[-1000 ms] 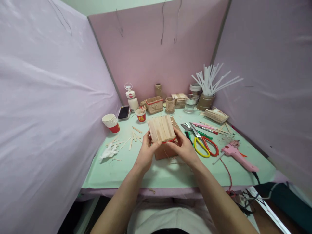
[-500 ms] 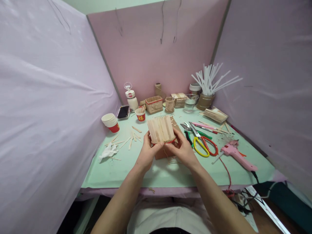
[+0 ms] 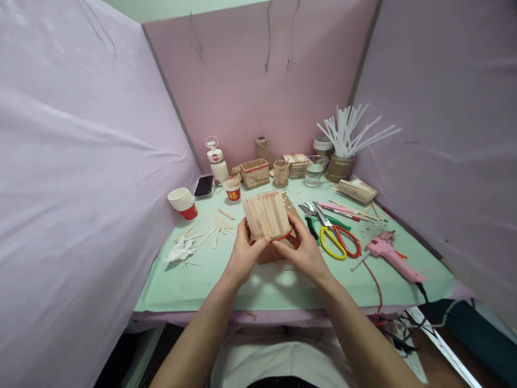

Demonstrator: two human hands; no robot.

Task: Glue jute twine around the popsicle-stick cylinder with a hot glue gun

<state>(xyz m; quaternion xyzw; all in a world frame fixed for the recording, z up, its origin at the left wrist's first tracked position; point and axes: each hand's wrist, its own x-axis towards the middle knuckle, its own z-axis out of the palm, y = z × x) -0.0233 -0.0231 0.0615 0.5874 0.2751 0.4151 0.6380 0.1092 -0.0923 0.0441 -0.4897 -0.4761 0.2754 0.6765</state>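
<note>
Between my two hands is a small box of wooden craft sticks (image 3: 266, 214), tilted so that one slatted side faces me, with red cord along its lower edge. My left hand (image 3: 247, 252) grips its lower left corner, thumb along the near edge. On the right, my right hand (image 3: 301, 248) holds the opposite corner, its thumb near the middle of the red edge. The fingertips behind the box are hidden. Beneath it lies a brown board (image 3: 269, 255), partly covered by the box and hands.
Right of my hands lie pruning shears (image 3: 311, 222), scissors (image 3: 333, 242) and a pink glue gun (image 3: 393, 256) with its cord. Paper cups (image 3: 183, 203), a crumpled tissue (image 3: 180, 251) and loose stick pieces (image 3: 218, 231) are at left. A stick basket (image 3: 255, 174) and water bowl (image 3: 315, 172) stand behind.
The box has tipped slightly in my hands, so its top stick ends show more unevenly. Both hands keep their hold in nearly the same place.
</note>
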